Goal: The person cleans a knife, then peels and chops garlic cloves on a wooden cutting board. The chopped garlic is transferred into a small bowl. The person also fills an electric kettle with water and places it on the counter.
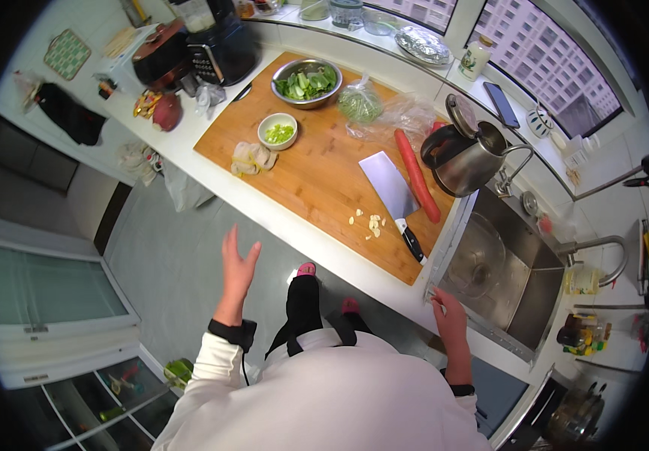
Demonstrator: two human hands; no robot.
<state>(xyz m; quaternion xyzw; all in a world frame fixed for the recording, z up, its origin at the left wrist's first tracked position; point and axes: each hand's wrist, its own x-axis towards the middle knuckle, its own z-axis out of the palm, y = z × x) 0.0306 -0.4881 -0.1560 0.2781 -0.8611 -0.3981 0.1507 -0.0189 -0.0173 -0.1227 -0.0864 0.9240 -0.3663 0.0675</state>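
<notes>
My left hand hangs over the floor in front of the counter, fingers apart and holding nothing. At the counter's front edge by the sink corner is my right hand, its fingers partly curled; whether it grips anything is unclear. Before me a bamboo cutting board bears a cleaver with a black handle. Sliced garlic lies left of that handle. A red sausage-like stick rests beyond the blade. Farther left are a white bowl of chopped scallion and pale raw meat pieces.
Greens fill a steel bowl beside a bagged green vegetable. A kettle, lid raised, stands between board and sink. A clear basin sits in the sink under the faucet. A phone lies on the sill.
</notes>
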